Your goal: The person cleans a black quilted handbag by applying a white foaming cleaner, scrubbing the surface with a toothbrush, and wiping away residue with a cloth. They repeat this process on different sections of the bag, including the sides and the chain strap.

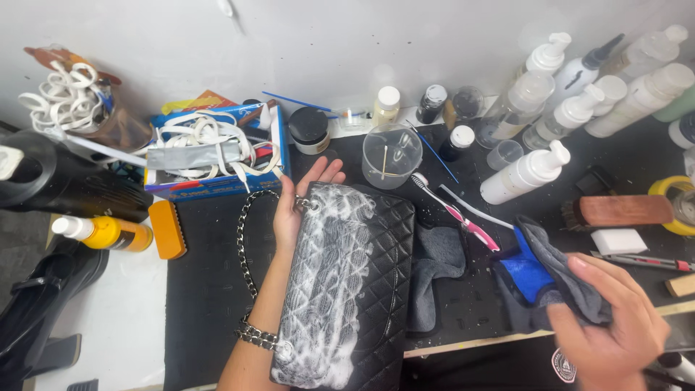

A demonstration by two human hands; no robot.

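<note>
A black quilted handbag (347,289) with a silver chain strap (245,239) lies on the dark mat, much of its front covered in white foam. My left hand (297,206) is under the bag's upper left corner, fingers spread, propping it up. My right hand (608,326) at the lower right grips a grey cloth (557,271) with a blue layer (525,271) inside it. The cloth is off to the right of the bag, not touching it. A red and white toothbrush (456,213) lies between bag and cloth.
A dark cloth (438,268) lies beside the bag. Several pump bottles (525,170) and small jars stand at the back right, with a clear cup (391,156). A blue box of laces (210,156), a yellow bottle (105,233), a wooden brush (622,210) and a white sponge (619,240) lie around.
</note>
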